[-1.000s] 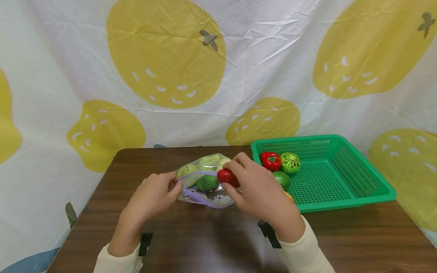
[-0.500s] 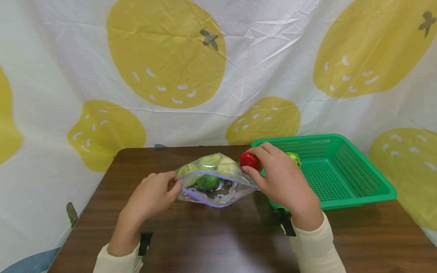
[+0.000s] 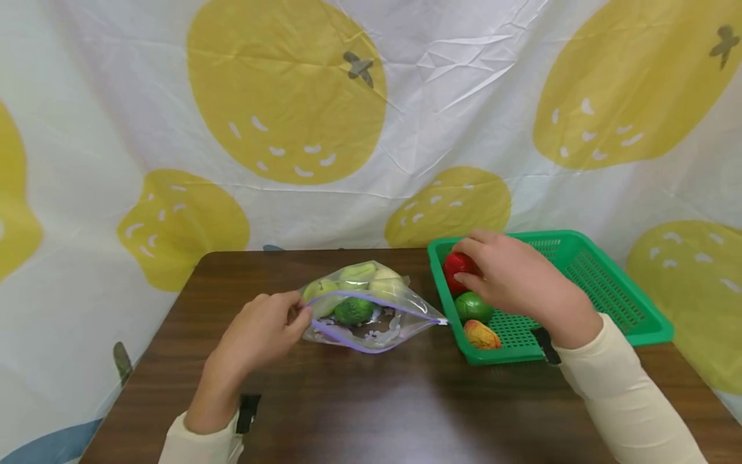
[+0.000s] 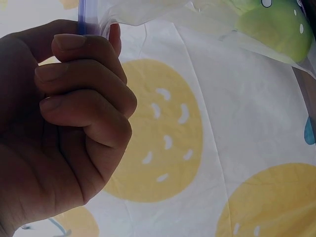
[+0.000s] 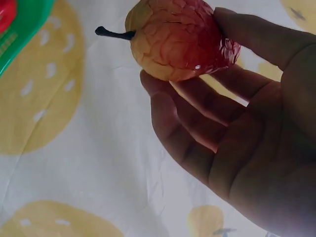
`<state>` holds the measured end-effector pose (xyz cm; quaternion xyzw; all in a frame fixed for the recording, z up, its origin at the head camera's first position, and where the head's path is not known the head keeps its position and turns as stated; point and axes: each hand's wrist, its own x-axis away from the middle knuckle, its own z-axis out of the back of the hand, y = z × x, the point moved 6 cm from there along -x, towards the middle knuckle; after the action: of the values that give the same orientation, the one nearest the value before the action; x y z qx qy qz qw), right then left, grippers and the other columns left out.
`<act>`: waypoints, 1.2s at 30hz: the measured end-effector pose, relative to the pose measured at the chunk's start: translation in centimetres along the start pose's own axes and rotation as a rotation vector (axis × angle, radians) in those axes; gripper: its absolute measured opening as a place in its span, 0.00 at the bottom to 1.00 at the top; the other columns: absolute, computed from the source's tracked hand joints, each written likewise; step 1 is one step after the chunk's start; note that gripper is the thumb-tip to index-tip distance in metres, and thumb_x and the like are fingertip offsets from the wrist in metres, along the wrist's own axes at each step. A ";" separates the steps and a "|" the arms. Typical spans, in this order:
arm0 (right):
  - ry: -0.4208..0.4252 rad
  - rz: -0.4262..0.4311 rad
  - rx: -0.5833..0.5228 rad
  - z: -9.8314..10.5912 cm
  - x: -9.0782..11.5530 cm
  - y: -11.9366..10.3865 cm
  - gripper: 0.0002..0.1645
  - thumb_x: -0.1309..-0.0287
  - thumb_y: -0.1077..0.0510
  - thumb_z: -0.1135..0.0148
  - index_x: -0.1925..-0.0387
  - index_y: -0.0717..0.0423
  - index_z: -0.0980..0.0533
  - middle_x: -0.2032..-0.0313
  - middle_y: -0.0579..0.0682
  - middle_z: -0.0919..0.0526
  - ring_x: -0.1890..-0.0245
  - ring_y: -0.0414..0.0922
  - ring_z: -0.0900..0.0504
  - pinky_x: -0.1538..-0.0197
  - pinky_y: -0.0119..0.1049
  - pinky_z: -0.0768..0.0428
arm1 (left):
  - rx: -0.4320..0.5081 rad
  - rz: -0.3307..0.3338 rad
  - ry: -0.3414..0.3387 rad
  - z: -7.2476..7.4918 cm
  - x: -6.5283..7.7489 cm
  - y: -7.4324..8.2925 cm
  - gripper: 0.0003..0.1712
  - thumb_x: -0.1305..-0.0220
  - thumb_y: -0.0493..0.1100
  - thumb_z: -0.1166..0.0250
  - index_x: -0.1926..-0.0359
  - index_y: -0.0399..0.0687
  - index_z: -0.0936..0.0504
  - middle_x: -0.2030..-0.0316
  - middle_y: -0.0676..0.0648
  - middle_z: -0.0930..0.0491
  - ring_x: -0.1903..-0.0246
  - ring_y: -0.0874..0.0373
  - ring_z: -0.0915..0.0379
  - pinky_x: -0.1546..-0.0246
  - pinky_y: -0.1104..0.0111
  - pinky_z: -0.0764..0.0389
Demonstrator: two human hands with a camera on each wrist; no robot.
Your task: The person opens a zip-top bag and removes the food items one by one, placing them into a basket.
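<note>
- pinching a shiny, crinkled, red-and-yellow round fruit with a black stem (image 5: 173, 39) between thumb and fingertips, that's my right hand (image 3: 516, 274), hovering over the left end of the green rectangular slatted plastic basket (image 3: 628, 290)!
- a red glossy shape (image 3: 456, 270) sits at those fingertips in the head view; whether it's the same fruit, i can't tell.
- over to my left hand (image 3: 261, 332), curled tight on the near corner of the clear plastic bag with a purple zip edge (image 3: 366, 350), hands well apart.
- the step, i'd judge: taking produce out of the bag and laying it in the basket, this piece near its landing.
- inside the bag, a dark green bumpy vegetable (image 3: 355, 310) and paler pieces are waiting, and the mouth gapes usefully.
- next calls for a soft lowering, fingers spreading, left hand steady.
- mind the edges! the basket's left rim stands just beside the bag's white zip tab (image 3: 443, 321), so lift over both.
- a smooth green oval (image 3: 473, 307) and a yellow-orange oblong (image 3: 482, 335) crowd that end; the roomier floor is to the right.
</note>
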<state>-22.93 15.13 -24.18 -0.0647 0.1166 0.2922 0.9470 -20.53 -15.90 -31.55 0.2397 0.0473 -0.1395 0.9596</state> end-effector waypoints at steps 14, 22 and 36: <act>-0.323 0.014 -0.009 -2.4 -2.1 6.0 0.10 0.47 0.62 0.27 0.64 0.56 0.21 0.72 0.46 0.20 0.71 0.43 0.25 0.65 0.39 0.24 | 0.000 0.017 -0.011 -0.2 0.0 -0.1 0.10 0.30 0.45 0.43 0.68 0.47 0.21 0.82 0.53 0.29 0.82 0.60 0.36 0.78 0.66 0.34; -0.437 -0.068 0.025 -5.7 -2.0 8.9 0.12 0.48 0.63 0.28 0.62 0.60 0.22 0.69 0.50 0.20 0.71 0.44 0.26 0.66 0.39 0.23 | -0.009 0.020 -0.002 -0.2 0.0 -0.1 0.10 0.31 0.45 0.43 0.68 0.48 0.21 0.82 0.53 0.29 0.82 0.60 0.36 0.78 0.66 0.34; -0.570 -0.158 0.089 -9.5 -1.6 11.2 0.11 0.48 0.68 0.34 0.77 0.53 0.26 0.80 0.47 0.26 0.78 0.43 0.30 0.74 0.34 0.29 | -0.010 0.012 -0.008 -0.2 0.1 0.1 0.10 0.31 0.45 0.43 0.69 0.47 0.21 0.82 0.53 0.28 0.82 0.60 0.35 0.78 0.66 0.34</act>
<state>-32.31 21.68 -33.54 0.0526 -0.1468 0.2187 0.9632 -20.43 -15.78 -31.70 0.2345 0.0429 -0.1343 0.9618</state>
